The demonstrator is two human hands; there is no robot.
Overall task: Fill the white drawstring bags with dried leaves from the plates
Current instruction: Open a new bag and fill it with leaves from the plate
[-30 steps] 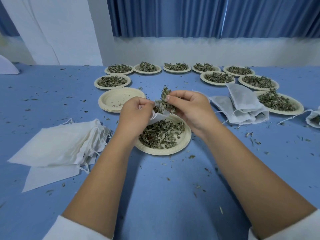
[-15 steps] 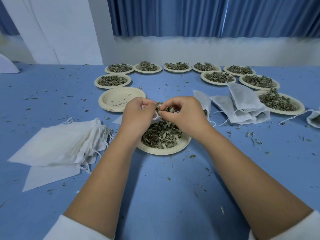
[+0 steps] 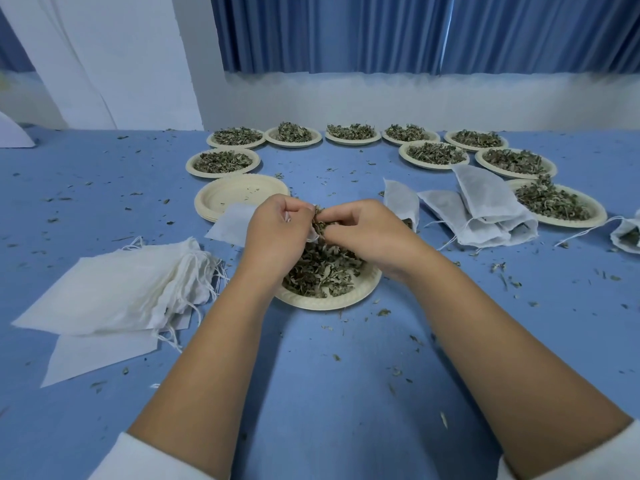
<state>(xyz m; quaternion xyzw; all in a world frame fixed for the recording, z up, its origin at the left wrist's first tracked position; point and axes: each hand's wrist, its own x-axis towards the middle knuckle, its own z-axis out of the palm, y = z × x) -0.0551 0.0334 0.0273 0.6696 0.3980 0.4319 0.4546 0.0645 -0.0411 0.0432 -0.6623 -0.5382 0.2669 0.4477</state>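
- In the head view, we see the left hand [image 3: 277,233] at the centre of the frame. Its fingers are curled tight round the mouth of a white drawstring bag [image 3: 230,225].
- The rest of that bag trails out to the left of the hand. It lies over the near edge of a stack of empty paper plates [image 3: 235,192].
- The right hand [image 3: 367,230] meets the left one at the bag's mouth. Its thumb and fingertips pinch a clump of dried leaves [image 3: 320,220] right at the opening.
- We cannot tell how much of the clump is already inside the bag.
- Both hands hover over a paper plate [image 3: 329,304] just below the centre of the frame. A pile of dried leaves [image 3: 322,271] on it is partly hidden by the hands.
- At the left of the frame lies a pile of flat empty bags [image 3: 114,292], their strings pointing towards the plate.
- Right of centre we see a heap of bags with leaves in them [image 3: 485,202], and a single bag [image 3: 401,206] just left of it.
- Another bag [image 3: 627,233] is cut off by the right edge of the frame.
- More plates of dried leaves [image 3: 349,142] curve across the upper middle and down to a large plate [image 3: 571,224] at the right.
- Everything rests on a blue tablecloth [image 3: 311,393] strewn with leaf crumbs.
- White sleeves [image 3: 138,459] show at the bottom corners, and a blue curtain [image 3: 381,32] hangs along the top.
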